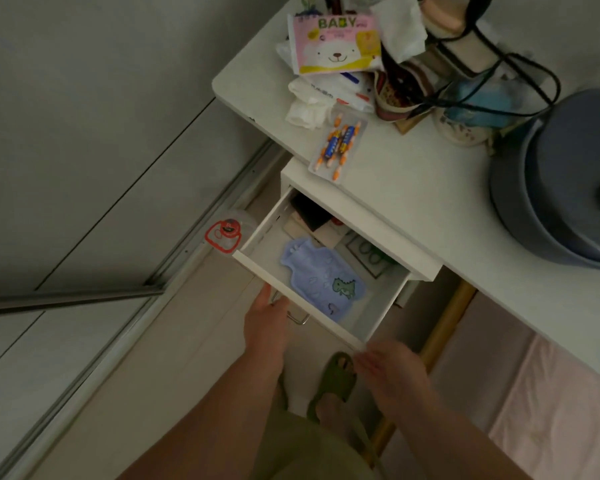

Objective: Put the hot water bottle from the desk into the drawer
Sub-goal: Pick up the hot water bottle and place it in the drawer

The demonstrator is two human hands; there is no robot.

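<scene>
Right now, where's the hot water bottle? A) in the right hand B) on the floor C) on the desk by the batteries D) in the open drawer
D: the blue hot water bottle lies flat inside the open drawer, with neither the left hand at the drawer front nor the right hand touching it.

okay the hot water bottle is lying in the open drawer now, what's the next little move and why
Probably push the drawer shut with the left hand. The hot water bottle already lies flat inside, clear of the front edge, and that hand rests at the drawer front by the metal handle. The right hand is empty, near the drawer's corner.
</scene>
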